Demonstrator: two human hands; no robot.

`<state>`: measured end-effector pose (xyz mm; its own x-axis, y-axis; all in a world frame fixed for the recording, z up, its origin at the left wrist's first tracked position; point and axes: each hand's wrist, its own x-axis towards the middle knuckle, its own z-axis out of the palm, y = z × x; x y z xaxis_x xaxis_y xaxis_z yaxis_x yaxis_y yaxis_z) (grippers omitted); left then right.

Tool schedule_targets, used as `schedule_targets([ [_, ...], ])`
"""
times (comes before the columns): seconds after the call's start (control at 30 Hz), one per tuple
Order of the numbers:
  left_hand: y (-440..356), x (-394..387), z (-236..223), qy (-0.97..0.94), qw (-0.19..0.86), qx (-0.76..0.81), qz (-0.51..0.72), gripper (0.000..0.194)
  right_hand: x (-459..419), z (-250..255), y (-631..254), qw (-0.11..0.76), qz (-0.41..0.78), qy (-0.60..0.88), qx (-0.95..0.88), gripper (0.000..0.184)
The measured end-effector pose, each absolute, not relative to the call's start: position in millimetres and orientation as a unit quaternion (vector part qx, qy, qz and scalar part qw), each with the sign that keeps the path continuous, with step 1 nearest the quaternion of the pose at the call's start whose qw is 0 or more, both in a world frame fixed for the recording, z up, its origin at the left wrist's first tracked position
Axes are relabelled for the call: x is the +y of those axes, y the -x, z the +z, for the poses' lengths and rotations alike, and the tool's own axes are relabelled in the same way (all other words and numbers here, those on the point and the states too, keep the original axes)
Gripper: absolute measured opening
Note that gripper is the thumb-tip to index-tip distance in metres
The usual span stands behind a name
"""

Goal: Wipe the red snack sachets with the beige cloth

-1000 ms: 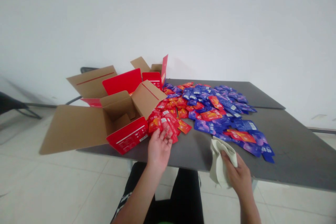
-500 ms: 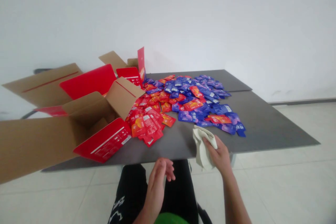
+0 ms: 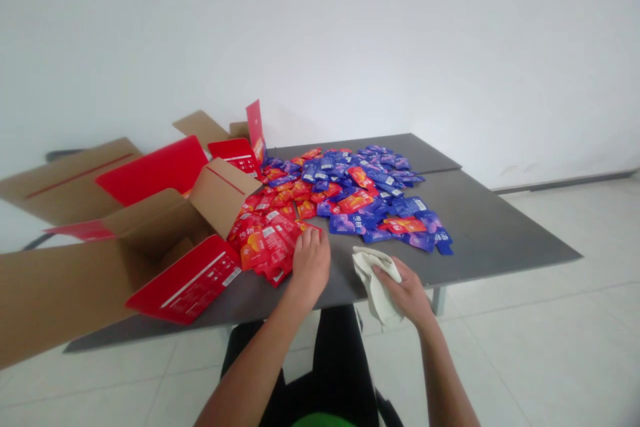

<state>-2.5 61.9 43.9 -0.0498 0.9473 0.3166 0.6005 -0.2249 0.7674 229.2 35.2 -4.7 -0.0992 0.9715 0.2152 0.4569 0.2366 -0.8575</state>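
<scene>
While the right hand (image 3: 406,288) clasps a pale cloth (image 3: 373,280) at the near edge of the table (image 3: 480,227), the left hand (image 3: 311,263) curls over the right side of the red packets (image 3: 273,243); whether it grips one, I cannot tell. Blue packets (image 3: 353,223) lie beyond both hands.

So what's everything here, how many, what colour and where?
table: at least one, grey, middle
open boxes: apparently three, red and brown, left
blue packets: many, blue and purple, table's middle
red packets: many, red and orange, mostly beside boxes
cloth: one, cream, in right hand
bars: several, black, left and bottom
wall: one, white, behind
floor: one, pale, below
green thing: one, green, bottom edge, unclear
arms: two, bare, bottom
legs: two, black trousers, below table
left hand: one, bare, at red packets
right hand: one, bare, gripping cloth
</scene>
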Motion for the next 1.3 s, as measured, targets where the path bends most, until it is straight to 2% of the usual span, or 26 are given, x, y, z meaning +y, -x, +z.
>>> schedule_targets([
  [0.1,5,86,39,-0.649,0.198,0.607,0.414,0.022,36,-5,-231,0.411,0.322,0.52,-0.676,0.038],
  [0.37,11,120,26,-0.637,0.173,0.646,0.383,0.025,36,-1,-231,0.415,0.335,0.508,-0.676,0.038],
  [0.6,10,121,15,-0.648,0.135,0.647,0.377,0.027,37,-2,-233,0.428,0.332,0.49,-0.683,0.034],
  [0.8,16,112,9,-0.682,0.094,0.62,0.376,0.02,37,-3,-233,0.424,0.324,0.496,-0.685,0.036],
  [1.13,22,93,3,-0.777,0.024,0.534,0.332,0.038,38,-7,-238,0.411,0.348,0.501,-0.677,0.041],
  [1.3,17,74,5,-0.8,-0.042,0.478,0.361,0.038,36,-6,-241,0.398,0.367,0.507,-0.67,0.041],
])
